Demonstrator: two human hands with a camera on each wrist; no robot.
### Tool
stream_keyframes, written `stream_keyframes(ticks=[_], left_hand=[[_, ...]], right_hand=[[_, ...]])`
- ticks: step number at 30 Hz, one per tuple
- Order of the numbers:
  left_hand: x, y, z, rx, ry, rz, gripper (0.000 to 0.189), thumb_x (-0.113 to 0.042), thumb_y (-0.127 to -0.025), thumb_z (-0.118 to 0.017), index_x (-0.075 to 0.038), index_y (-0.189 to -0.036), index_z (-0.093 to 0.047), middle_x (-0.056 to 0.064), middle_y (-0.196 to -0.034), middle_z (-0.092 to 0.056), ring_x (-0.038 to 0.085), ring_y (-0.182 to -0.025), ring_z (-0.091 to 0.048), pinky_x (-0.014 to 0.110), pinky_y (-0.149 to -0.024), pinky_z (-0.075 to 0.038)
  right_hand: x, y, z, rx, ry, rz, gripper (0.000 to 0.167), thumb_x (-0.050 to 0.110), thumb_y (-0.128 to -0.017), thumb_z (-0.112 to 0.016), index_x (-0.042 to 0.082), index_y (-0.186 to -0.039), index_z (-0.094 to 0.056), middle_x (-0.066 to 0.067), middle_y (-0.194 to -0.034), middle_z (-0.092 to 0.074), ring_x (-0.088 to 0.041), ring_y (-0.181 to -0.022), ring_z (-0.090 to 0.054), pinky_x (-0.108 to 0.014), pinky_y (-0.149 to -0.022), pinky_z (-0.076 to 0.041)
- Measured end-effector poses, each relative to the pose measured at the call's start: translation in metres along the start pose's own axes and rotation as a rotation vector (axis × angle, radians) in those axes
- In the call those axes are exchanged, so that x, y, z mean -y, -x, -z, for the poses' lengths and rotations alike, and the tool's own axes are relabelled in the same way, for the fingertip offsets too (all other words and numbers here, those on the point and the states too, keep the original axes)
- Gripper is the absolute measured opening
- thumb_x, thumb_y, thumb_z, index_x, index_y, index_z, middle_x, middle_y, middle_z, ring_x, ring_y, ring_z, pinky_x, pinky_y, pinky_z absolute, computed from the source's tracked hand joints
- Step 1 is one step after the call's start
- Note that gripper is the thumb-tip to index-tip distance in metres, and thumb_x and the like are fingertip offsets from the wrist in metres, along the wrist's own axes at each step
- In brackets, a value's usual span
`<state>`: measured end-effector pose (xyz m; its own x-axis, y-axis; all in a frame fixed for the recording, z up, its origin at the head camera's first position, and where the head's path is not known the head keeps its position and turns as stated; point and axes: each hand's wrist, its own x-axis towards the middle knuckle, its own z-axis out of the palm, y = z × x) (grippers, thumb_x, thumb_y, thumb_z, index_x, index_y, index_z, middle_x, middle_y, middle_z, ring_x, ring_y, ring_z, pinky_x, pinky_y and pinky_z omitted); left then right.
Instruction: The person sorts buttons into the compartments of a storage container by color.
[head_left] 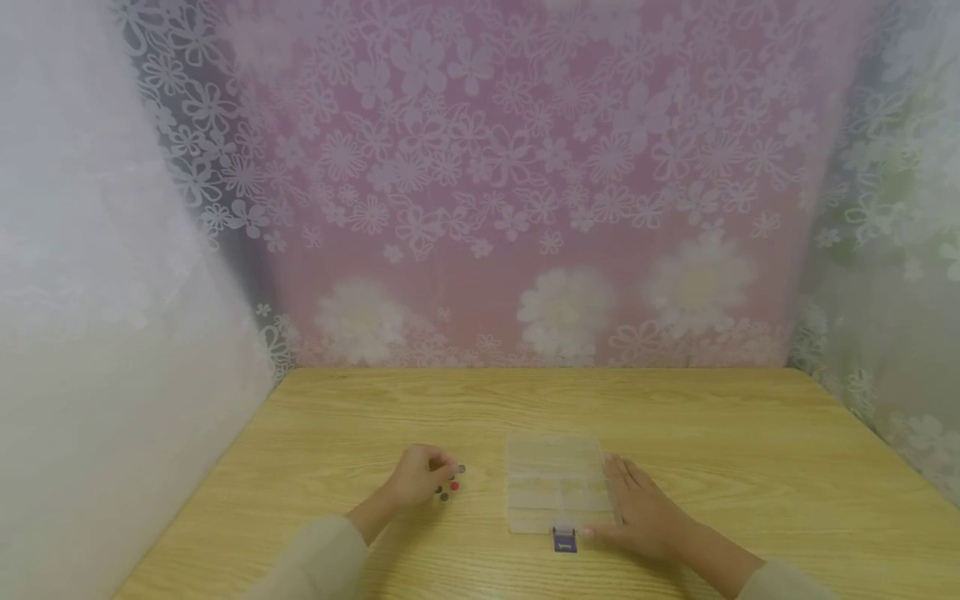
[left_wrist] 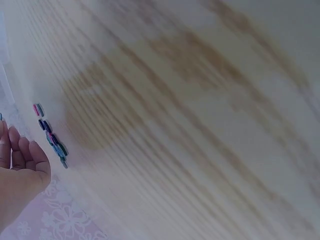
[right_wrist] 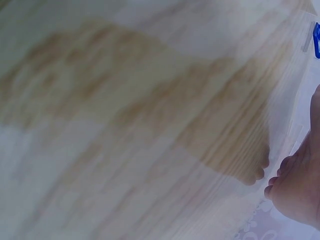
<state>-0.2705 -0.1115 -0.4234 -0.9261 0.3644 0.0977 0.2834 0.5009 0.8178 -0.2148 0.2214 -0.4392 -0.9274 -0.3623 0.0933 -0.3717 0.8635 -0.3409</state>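
Note:
Over a small group of round discs on the table, my left hand pinches one small disc between thumb and fingertips. A red disc and a dark disc lie just below those fingers; others are partly hidden by the hand. In the left wrist view the discs appear edge-on in a row beside the hand. My right hand rests against the right side of a clear plastic divided box, fingers extended, thumb near its blue latch.
Both hands and the box are on a wood-grain table. A pink floral curtain hangs behind its far edge, with pale sheets at the left and floral ones at the right.

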Motion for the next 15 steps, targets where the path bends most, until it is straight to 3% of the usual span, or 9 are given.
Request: stream_keyframes(ticks=[9,15], left_hand=[[-0.005,-0.004,-0.011,0.036,0.040,0.028,0.017,-0.012,-0.091,-0.058,0.004,-0.089,-0.064,0.010,-0.071,-0.061,0.008,-0.056,-0.049,0.016,-0.048,-0.043],[-0.011,-0.004,-0.016,0.033,0.006,-0.045,0.018,-0.012,-0.090,-0.058,0.005,-0.086,-0.065,0.015,-0.080,-0.065,0.010,-0.068,-0.053,0.017,-0.058,-0.045]], right_hand=[[0.000,0.000,0.000,-0.014,0.000,0.008,0.107,0.065,-0.078,-0.057,-0.014,-0.140,-0.020,-0.037,-0.144,-0.022,-0.052,-0.133,-0.022,-0.062,-0.106,-0.023],[0.001,0.000,0.000,-0.015,0.001,0.008,0.107,0.065,-0.078,-0.057,-0.015,-0.139,-0.020,-0.037,-0.144,-0.023,-0.053,-0.132,-0.023,-0.063,-0.105,-0.024]])
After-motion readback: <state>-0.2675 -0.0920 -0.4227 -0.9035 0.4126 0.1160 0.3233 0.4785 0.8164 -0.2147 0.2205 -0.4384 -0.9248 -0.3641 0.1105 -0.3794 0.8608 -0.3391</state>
